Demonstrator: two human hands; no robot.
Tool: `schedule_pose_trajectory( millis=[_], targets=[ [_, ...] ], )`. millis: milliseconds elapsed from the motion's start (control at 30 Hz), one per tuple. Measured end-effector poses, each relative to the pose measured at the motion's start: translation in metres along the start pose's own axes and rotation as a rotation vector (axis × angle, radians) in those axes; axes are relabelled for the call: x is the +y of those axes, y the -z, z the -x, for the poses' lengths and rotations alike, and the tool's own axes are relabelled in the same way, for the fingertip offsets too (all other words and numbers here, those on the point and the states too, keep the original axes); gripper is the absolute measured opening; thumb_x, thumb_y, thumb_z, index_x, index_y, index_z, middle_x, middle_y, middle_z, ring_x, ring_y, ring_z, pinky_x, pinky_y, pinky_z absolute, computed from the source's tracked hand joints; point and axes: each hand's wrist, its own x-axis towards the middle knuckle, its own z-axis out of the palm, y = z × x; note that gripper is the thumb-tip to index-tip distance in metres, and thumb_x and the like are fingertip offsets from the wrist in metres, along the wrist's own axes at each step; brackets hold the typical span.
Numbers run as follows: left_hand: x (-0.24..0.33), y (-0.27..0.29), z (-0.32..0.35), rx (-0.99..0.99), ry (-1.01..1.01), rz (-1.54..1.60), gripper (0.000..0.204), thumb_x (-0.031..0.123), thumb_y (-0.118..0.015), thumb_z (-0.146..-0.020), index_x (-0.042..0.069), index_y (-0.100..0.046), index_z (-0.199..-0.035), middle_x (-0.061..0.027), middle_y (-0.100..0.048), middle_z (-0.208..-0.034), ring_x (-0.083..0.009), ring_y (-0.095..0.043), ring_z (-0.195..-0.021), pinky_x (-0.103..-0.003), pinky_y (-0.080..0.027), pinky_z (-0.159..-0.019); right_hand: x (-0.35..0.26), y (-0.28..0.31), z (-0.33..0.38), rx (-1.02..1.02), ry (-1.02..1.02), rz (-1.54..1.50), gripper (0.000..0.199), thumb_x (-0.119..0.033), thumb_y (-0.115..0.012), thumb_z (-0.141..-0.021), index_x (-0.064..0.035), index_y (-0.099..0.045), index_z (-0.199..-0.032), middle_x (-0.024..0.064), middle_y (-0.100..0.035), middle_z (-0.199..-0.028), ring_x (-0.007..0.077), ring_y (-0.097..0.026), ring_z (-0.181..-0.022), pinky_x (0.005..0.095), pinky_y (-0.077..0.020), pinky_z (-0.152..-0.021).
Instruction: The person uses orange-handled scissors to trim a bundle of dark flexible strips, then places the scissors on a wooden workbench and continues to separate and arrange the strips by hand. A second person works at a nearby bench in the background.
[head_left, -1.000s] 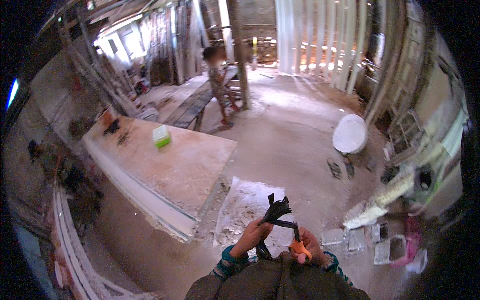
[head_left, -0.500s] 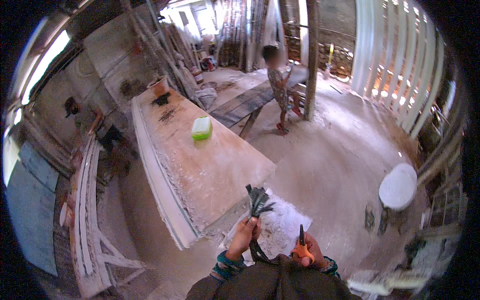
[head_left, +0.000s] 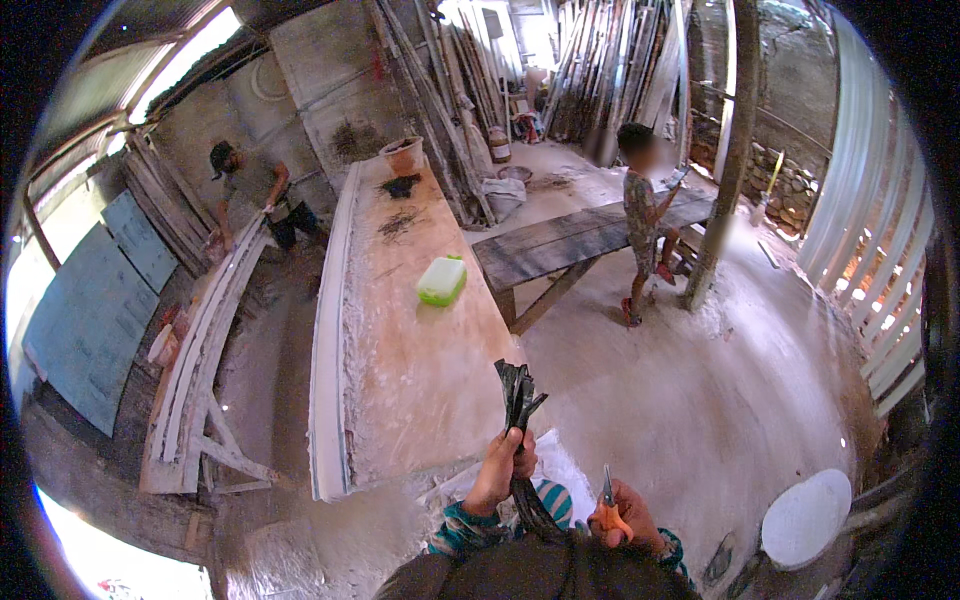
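Head view: a workshop with tall boards leaning on the back wall, presumably stood on end to spare floor space.
Long table: pale-topped and dusty, stretching away from the wearer, with a white strip along its left edge.
Narrow bench: at the left, bearing long white lengths laid lengthwise, probably so that they lie supported; a co-worker bends over its far end.
Dark plank bench: beyond the table's right side; another person stands beside it, near a post.
White oval piece: on the floor, lower right.
Black strips: a bundle upright before the wearer's body, near the table's close end, loose ends fanned at the top.
Left hand: closed round the bundle below its ends, likely to keep the strips together while the tips stay free.
Green-and-white container: alone on the tabletop, apart from the pot at the far end.
Right hand: wrapped about the orange handles of the scissors, blades upward, apart from the strips; any gap between the blades is too small to tell.
Lettering: none legible on the container or elsewhere.
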Motion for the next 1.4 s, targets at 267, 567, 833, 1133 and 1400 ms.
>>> schedule_pose_trajectory(
  millis=[267,567,833,1133,1400],
  targets=[
    [-0.021,0.006,-0.115,0.137,0.020,0.182,0.037,0.049,-0.046,-0.087,0.013,-0.044,-0.076,0.0064,-0.027,-0.054,-0.0056,-0.024,-0.043,-0.022,-0.022,-0.041,-0.053,0.106,-0.080,0.009,-0.157,0.006,0.056,-0.013,-0.083,-0.057,-0.0083,-0.044,-0.097,0.0016,-0.053,-0.080,0.0123,-0.052,-0.069,0.0254,-0.0428,-0.058],
    [0.001,0.029,-0.291,0.312,-0.148,0.355,0.036,0.049,-0.040,-0.089,0.015,-0.041,-0.078,0.0070,-0.021,-0.053,-0.0053,-0.020,-0.042,-0.022,-0.019,-0.041,-0.167,0.195,-0.253,0.275,0.017,0.345,0.052,-0.053,-0.064,-0.072,-0.0100,-0.041,-0.091,-0.0010,-0.043,-0.066,0.0099,-0.041,-0.055,0.0234,-0.0308,-0.047],
    [0.031,0.020,-0.373,0.605,-0.193,0.281,0.036,0.050,-0.041,-0.088,0.014,-0.042,-0.081,0.0061,-0.023,-0.053,-0.0059,-0.022,-0.041,-0.022,-0.021,-0.040,-0.174,0.289,-0.371,0.218,-0.102,0.252,0.050,-0.047,-0.065,-0.075,-0.0083,-0.042,-0.097,-0.0018,-0.042,-0.067,0.0080,-0.043,-0.054,0.0212,-0.0298,-0.046],
    [0.016,0.067,-0.434,0.964,-0.713,0.411,0.034,0.047,-0.046,-0.087,0.013,-0.045,-0.080,0.0058,-0.023,-0.051,-0.0059,-0.021,-0.038,-0.022,-0.019,-0.036,-0.188,0.392,-0.545,-0.152,-0.257,0.271,0.034,-0.029,-0.060,-0.083,-0.0076,-0.038,-0.097,0.0044,-0.047,-0.071,0.0147,-0.050,-0.061,0.0252,-0.0403,-0.052],
    [0.022,0.048,-0.468,1.196,-0.977,0.373,0.035,0.048,-0.042,-0.088,0.014,-0.045,-0.081,0.0055,-0.024,-0.052,-0.0055,-0.021,-0.037,-0.022,-0.020,-0.036,-0.206,0.410,-0.684,-0.274,-0.190,0.321,0.034,-0.024,-0.062,-0.083,-0.0101,-0.035,-0.096,0.0051,-0.050,-0.073,0.0136,-0.053,-0.063,0.0249,-0.0438,-0.053]
  ],
)
